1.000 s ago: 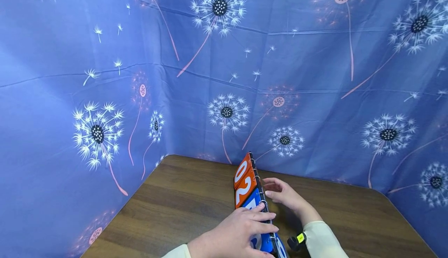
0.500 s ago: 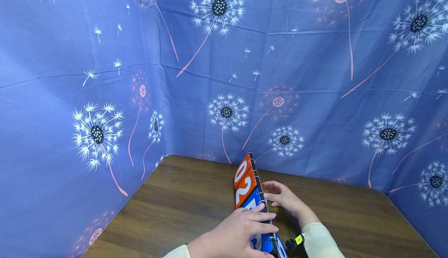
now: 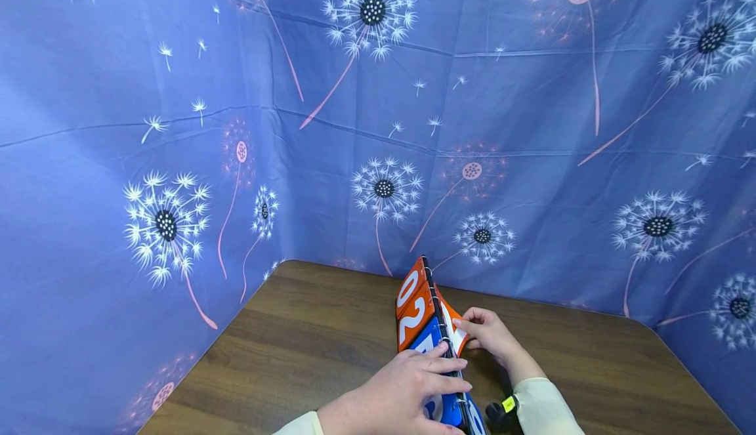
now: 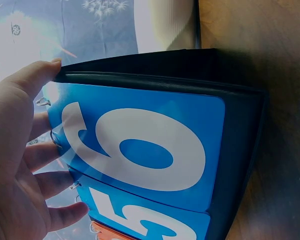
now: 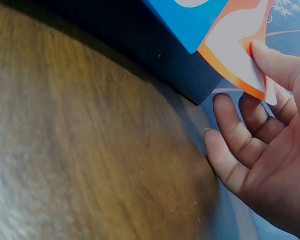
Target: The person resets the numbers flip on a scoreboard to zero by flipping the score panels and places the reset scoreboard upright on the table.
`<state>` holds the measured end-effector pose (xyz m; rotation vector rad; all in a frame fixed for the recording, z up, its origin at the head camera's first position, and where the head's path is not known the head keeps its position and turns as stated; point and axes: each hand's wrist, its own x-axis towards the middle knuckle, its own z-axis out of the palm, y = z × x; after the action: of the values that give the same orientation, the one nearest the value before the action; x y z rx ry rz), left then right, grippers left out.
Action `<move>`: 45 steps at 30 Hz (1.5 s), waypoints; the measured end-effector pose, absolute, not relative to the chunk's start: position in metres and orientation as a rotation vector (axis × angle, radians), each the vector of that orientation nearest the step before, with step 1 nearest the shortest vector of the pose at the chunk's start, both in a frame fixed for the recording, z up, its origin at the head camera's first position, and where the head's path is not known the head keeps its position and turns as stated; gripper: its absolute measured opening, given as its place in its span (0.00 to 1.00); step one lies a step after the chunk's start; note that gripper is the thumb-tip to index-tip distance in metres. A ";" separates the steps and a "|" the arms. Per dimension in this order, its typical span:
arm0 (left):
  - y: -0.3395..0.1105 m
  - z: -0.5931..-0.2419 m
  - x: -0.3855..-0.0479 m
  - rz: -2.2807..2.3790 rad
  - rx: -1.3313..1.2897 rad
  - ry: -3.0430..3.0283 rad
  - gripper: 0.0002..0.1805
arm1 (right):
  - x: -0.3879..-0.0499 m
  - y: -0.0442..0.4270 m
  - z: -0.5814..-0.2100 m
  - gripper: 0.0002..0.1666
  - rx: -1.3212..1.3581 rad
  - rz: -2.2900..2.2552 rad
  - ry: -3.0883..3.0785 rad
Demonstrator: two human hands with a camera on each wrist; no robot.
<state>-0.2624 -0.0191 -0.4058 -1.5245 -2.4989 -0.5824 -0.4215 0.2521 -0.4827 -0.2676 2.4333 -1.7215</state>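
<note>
A ring-bound flip scoreboard [image 3: 420, 313] stands tent-like on the table, with orange and blue number cards. My left hand [image 3: 401, 389] rests its nearly straight fingers across the ringed top edge. In the left wrist view, that hand [image 4: 15, 135] has its thumb at one end of the black frame, beside a blue card [image 4: 190, 107] with a white numeral. On the scoreboard's right side, my right hand [image 3: 495, 340] pinches an orange card [image 3: 449, 308], lifted away from the frame. The right wrist view shows thumb and fingers of the hand [image 5: 285, 160] at the orange card's [image 5: 230, 75] corner.
The brown wooden table [image 3: 283, 330] extends around the scoreboard. Blue dandelion-patterned cloth [image 3: 331, 179] hangs behind and to the left and right. At the right wrist sits a small black device [image 3: 499, 411] with a yellow label.
The right hand, earlier beside the scoreboard's right face, now grips an orange card and has drawn it outward to the right. My left hand and the scoreboard frame have stayed in place.
</note>
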 end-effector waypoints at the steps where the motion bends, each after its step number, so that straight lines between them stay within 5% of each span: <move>1: -0.019 -0.406 -0.262 -0.585 -1.526 -2.499 0.30 | -0.421 0.252 -0.482 0.19 -0.273 -1.724 2.435; 28: -0.019 -0.405 -0.261 -0.450 -1.490 -2.445 0.29 | -0.414 0.254 -0.478 0.28 -0.253 -1.672 2.605; 38: -0.019 -0.405 -0.260 -0.441 -1.484 -2.447 0.30 | -0.413 0.262 -0.471 0.25 -0.358 -1.681 2.528; 45: -0.019 -0.405 -0.262 -0.491 -1.507 -2.470 0.30 | -0.415 0.270 -0.460 0.22 -0.178 -1.919 2.422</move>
<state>-0.2622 -0.0189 -0.4045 -1.5074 -2.4696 -0.4909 -0.4152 0.2696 -0.4604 -0.1785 2.4216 -1.9185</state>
